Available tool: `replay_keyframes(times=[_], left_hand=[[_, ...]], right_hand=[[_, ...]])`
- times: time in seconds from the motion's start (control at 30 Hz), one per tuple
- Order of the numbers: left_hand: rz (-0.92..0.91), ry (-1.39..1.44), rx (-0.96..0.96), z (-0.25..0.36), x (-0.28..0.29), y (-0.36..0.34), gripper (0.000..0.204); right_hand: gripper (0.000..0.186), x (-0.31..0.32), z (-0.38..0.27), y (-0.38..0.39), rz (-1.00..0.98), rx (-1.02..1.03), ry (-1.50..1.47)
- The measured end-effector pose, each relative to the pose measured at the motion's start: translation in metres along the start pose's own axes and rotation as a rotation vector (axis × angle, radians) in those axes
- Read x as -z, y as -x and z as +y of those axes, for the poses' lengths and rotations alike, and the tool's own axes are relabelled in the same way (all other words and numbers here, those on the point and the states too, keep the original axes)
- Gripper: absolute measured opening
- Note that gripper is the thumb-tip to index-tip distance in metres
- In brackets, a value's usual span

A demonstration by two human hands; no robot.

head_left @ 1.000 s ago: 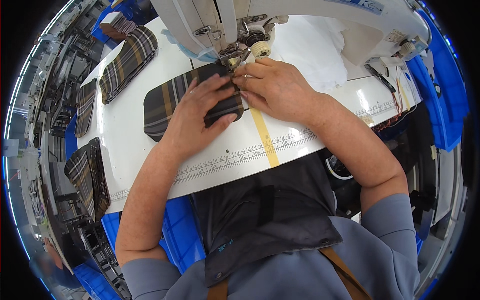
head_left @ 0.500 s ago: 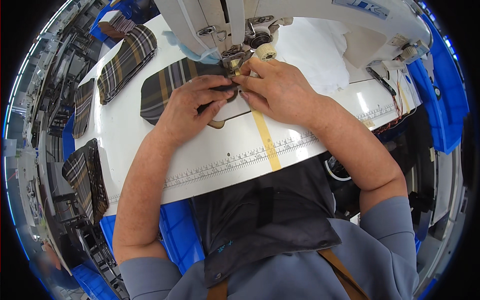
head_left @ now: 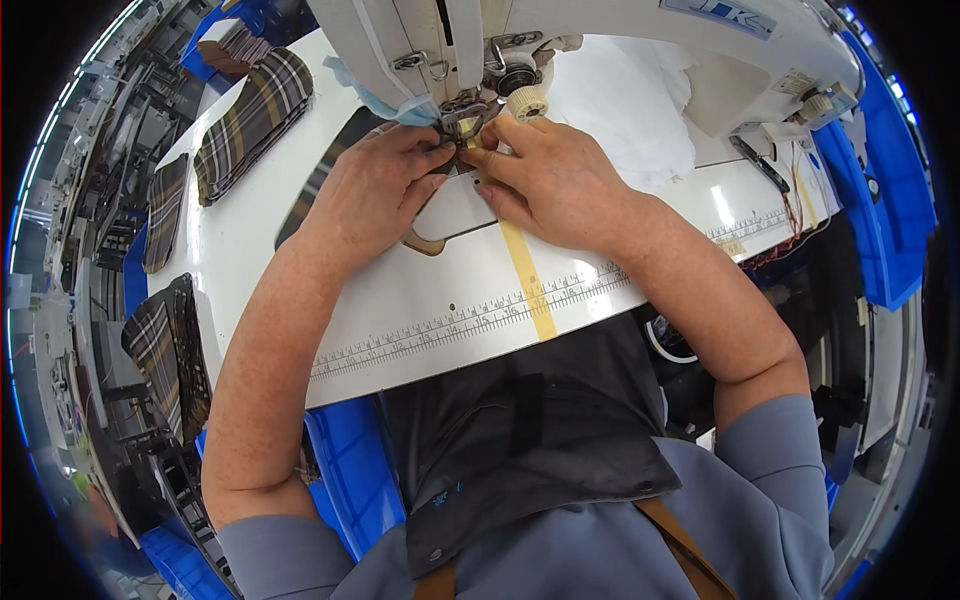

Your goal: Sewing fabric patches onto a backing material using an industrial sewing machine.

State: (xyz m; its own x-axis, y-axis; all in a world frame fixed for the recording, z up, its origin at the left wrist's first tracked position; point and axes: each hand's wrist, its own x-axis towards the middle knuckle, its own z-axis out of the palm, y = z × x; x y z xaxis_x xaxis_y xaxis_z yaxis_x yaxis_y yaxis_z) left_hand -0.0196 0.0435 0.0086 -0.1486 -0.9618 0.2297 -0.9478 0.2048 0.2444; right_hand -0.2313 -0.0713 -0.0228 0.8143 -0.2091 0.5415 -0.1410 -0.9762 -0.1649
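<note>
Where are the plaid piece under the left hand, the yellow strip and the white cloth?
Plaid piece [head_left: 320, 178]: head view, its uncovered left part.
Yellow strip [head_left: 525, 270]: head view, middle of its length.
White cloth [head_left: 625, 110]: head view, its middle.

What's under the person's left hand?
Plaid cloth sticks out past the left hand on its outer side, and white table shows nearer the body. Directly beneath the palm, everything is covered.
</note>
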Motion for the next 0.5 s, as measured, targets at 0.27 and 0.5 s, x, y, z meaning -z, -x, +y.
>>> replay_keyframes(times=[0.27, 0.5], left_hand=[[0.112, -0.021, -0.003, 0.012, -0.014, 0.006, 0.040], [0.157, -0.062, 0.166, 0.027, -0.042, 0.024, 0.065]], right_hand=[[0.021, -0.002, 0.000, 0.001, 0.031, 0.006, -0.014], [0.025, -0.003, 0.003, -0.001, 0.041, 0.063, -0.033]])
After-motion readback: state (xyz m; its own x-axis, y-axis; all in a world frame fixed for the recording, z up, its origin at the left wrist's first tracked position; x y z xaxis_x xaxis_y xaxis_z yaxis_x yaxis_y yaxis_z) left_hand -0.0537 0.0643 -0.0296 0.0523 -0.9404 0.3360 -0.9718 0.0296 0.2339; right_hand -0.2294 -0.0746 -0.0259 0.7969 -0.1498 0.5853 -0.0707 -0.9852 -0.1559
